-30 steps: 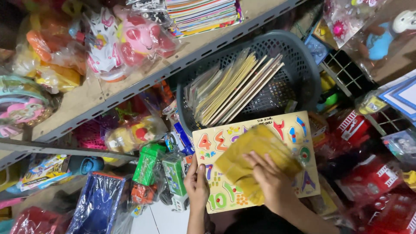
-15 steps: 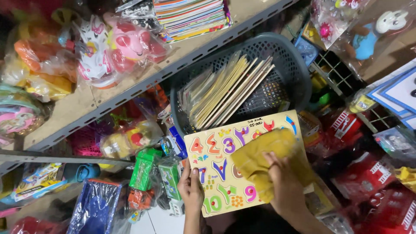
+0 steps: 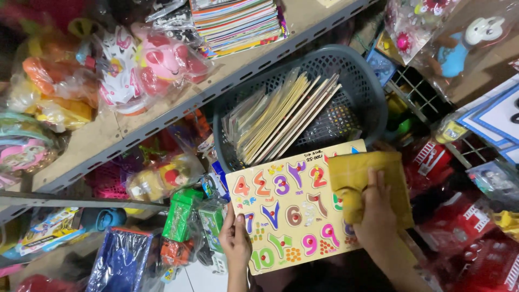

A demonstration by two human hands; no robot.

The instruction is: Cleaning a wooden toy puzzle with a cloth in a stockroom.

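You have two hands in view: your left hand (image 3: 236,238) at 6 o'clock and your right hand (image 3: 376,216) at 4 o'clock. Between them sits one puzzle board (image 3: 286,208), with one yellow cloth (image 3: 365,181) at 3 o'clock. One grey basket (image 3: 362,81) stands at 1 o'clock. One stack of books (image 3: 238,19) lies at 12 o'clock. Two green boxes (image 3: 178,213) sit at 7 o'clock.

A flat wooden number puzzle (image 3: 286,208) with colourful pegged digits lay tilted just below the basket (image 3: 373,97); a folded yellow cloth (image 3: 359,181) covered its right end.
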